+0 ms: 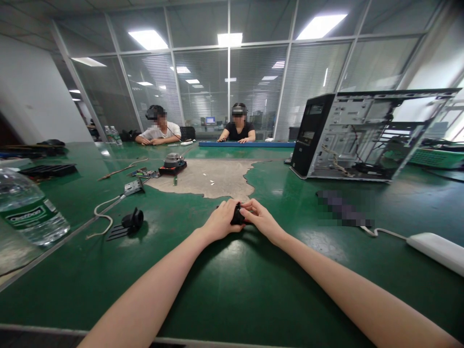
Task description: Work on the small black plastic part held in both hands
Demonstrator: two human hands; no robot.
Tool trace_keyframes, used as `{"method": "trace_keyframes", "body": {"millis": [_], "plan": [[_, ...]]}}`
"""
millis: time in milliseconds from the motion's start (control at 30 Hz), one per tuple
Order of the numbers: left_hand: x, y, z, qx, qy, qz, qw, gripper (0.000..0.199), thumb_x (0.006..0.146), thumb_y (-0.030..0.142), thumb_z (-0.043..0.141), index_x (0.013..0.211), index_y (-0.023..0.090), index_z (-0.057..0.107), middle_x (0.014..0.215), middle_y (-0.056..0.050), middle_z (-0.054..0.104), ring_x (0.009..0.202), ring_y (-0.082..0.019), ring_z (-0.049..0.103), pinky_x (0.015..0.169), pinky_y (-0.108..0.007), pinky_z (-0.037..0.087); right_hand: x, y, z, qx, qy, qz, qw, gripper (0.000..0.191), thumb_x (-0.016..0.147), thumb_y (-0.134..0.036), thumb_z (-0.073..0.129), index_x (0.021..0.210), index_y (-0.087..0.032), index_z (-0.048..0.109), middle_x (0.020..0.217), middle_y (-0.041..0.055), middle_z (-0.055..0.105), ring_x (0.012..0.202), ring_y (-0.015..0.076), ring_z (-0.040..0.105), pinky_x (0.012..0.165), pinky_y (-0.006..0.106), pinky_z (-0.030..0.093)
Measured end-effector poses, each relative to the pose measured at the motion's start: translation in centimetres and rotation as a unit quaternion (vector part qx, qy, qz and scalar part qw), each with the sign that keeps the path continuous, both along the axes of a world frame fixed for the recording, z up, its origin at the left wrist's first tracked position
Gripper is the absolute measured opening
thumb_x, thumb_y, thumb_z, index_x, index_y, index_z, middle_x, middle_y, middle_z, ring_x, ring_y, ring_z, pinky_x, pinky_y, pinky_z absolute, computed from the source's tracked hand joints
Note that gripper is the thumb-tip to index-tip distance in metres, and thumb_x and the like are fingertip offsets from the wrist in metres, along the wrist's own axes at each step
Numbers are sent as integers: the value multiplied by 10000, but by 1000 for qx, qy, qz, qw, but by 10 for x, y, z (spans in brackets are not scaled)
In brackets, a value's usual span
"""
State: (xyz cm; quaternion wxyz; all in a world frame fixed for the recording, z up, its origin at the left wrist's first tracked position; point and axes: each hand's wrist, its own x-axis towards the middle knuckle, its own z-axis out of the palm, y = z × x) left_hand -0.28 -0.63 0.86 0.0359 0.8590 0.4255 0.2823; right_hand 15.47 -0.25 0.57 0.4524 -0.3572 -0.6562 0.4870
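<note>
Between my two hands, just above or on the green tabletop, is a small black part [237,216] whose kind I cannot make out. My left hand [223,220] wraps round it from the left, covering much of it. From the other side my right hand [261,218] grips it, thumb and fingertips closed on its right edge. To the left lies a black plastic piece with a round collar and long prongs [130,222]. A small metal-cased part [133,187] with a pale cable lies behind that piece.
An open computer case [315,135] stands at the right. A large water bottle [31,212] is at the left, and a white power strip [438,249] at the right edge. A heatsink fan [173,163] sits by the bare patch [203,176]. Two people sit across the table.
</note>
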Motion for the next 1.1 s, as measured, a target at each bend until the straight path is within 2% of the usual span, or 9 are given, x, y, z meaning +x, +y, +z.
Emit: {"method": "trace_keyframes", "body": {"millis": [200,400,600,733,900,1100], "plan": [[1,-1,1,1,0,-3,1000,548,641,303,624,1106,190,358,1039,-68,485,929,-227,459,795,-363,410,2,4,-3,-33,-20,13,999,235,718,-381,548,826,-181,489,790,12,550,698,125,537,649,286,448],[1,-2,3,-13,-3,-1,1000,559,624,259,629,1110,201,359,1052,-64,476,943,-231,459,793,-365,409,6,-6,4,-7,-9,53,999,304,646,-321,643,852,-211,448,866,4,551,790,140,556,719,318,457],[1,-1,2,-6,-7,-6,1000,557,639,291,626,1115,191,354,1056,-70,475,954,-234,457,805,-371,406,1,-3,1,3,1,13,1000,253,699,-379,574,817,-199,441,801,-2,541,703,122,551,625,283,470],[2,-1,2,-6,-10,-10,1000,532,653,304,617,1106,192,362,1052,-72,473,950,-233,459,802,-374,405,1,2,-3,-7,-20,-7,1000,268,710,-357,568,894,-195,460,850,13,531,705,121,541,615,278,468],[2,-2,3,-14,-13,-6,1000,540,639,284,629,1103,201,365,1053,-68,472,953,-237,460,805,-380,402,3,3,-6,17,-52,10,998,233,734,-353,542,887,-187,484,892,30,548,742,132,543,657,297,469],[1,-2,2,-4,1,-4,1000,566,634,273,631,1118,193,349,1063,-68,472,953,-234,461,804,-370,410,4,-3,-2,23,-8,31,999,247,705,-344,580,857,-211,438,861,4,533,774,132,549,674,291,464]]}}
